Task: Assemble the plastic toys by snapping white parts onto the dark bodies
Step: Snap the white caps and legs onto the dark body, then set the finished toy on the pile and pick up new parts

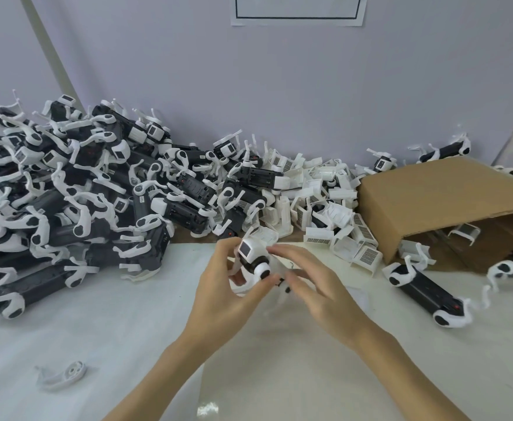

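Toy at frame centre, both hands on it
Left hand point(218, 287) grips toy body point(253, 262), fingers curled round; right hand point(319, 287) fingers pinch its blurred white part point(279, 265)

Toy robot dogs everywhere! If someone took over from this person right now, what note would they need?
Left hand grips the dark toy body with white head above the white table. Right hand pinches at its far end; the part there is blurred.
Done: large heap of assembled toys at left.
Left: loose white plastic shells by the tipped cardboard box, dark legged bodies at right, one stray white leg piece.
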`<state>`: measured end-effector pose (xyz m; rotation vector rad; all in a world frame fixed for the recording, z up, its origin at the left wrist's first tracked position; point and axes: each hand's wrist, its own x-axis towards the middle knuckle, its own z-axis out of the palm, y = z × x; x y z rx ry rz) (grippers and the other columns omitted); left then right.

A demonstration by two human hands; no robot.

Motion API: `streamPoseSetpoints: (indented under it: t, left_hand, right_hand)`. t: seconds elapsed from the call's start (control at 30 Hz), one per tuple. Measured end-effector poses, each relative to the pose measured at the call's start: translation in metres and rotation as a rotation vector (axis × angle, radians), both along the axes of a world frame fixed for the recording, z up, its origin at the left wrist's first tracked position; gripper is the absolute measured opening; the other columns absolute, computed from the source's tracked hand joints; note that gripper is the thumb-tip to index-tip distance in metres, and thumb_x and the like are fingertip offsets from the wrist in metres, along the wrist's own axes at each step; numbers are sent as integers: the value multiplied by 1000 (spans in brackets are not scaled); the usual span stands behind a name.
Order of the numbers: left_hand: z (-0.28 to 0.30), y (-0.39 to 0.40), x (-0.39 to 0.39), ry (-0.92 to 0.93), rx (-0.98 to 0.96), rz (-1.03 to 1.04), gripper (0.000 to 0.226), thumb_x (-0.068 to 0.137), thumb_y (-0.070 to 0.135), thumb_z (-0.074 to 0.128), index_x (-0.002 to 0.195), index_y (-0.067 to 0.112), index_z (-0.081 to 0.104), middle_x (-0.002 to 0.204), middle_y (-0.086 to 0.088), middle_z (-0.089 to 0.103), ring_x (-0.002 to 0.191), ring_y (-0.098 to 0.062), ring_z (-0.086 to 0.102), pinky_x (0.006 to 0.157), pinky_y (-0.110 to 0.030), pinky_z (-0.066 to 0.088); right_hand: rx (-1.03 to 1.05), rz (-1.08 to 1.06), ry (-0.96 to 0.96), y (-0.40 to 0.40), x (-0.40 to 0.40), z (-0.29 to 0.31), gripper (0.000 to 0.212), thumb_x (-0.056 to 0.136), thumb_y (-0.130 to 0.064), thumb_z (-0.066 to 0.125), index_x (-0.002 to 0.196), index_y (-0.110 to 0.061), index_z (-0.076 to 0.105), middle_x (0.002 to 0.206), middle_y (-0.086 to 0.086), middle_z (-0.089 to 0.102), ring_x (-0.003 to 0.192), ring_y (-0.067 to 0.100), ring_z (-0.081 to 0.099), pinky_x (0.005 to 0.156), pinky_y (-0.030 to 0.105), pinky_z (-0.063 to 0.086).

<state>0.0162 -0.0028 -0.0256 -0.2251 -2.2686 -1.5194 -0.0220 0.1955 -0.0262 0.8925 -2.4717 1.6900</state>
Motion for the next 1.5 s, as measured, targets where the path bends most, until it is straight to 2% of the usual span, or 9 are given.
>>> streamPoseSetpoints:
  t: [0.1,0.3,0.53,0.7,0.8,0.87,1.1,1.33,1.5]
  left_hand:
    - [0,1,0,-6,-18,28,52,87,34,88,125,29,52,107,8,67,95,-18,61,86,-30,51]
    - [5,4,5,-80,142,-101,39,97,65,54,120,34,58,104,11,68,90,-8,62,81,-20,51]
    - [6,-15,-11,-389,608,-180,47,108,40,49,120,-3,65,102,-15,68,85,-24,61,83,-40,46]
    - [0,-25,-16,-260,408,-8,36,115,34,39,121,17,71,112,-13,73,94,-23,68,87,-42,55]
    - [-3,-30,-19,-212,329,40,30,113,33,45,112,21,72,102,1,73,93,-18,67,82,-36,56]
    - [-8,-30,-22,-196,224,71,20,112,28,51,108,24,70,99,12,71,93,-15,66,82,-35,57]
    - [-29,-16,-26,-62,-235,167,15,105,17,62,113,30,65,121,11,55,114,-10,52,85,-17,45]
    - [6,8,-80,152,-751,135,35,100,20,67,134,14,62,138,-12,48,125,-32,45,108,-39,41]
    - [49,25,-169,121,-1051,179,60,107,30,54,162,21,31,168,-20,22,153,-39,25,120,-48,33]
  right_hand:
    - [151,-5,49,-3,-1,-5,66,100,0,56,155,-35,44,153,-24,50,144,-4,42,119,31,40]
    - [167,-86,76,-7,-7,-13,58,100,-14,69,149,-37,49,139,-23,60,129,-4,55,110,27,47]
    - [254,-31,104,3,-6,-4,39,91,-42,73,128,-44,61,108,-18,61,92,6,64,74,17,47]
    - [-228,-77,-338,25,-33,32,39,94,-35,72,97,4,68,79,18,70,53,25,62,42,31,45]
    - [-1174,53,-426,60,-50,63,36,101,-34,64,124,-6,68,120,21,71,106,29,74,80,28,62]
    - [-1437,147,-443,78,-53,63,53,104,-42,59,143,-7,52,142,25,61,133,36,60,102,32,55]
    - [-812,-149,-643,65,-40,13,34,105,-28,52,131,-12,67,115,10,75,91,21,74,83,34,57]
    - [-707,-185,-639,39,-36,6,29,105,-22,52,111,-5,74,88,10,72,70,18,67,71,32,49]
    - [-697,-189,-626,36,-35,3,28,105,-18,53,108,-1,74,85,14,69,67,20,64,69,33,49]
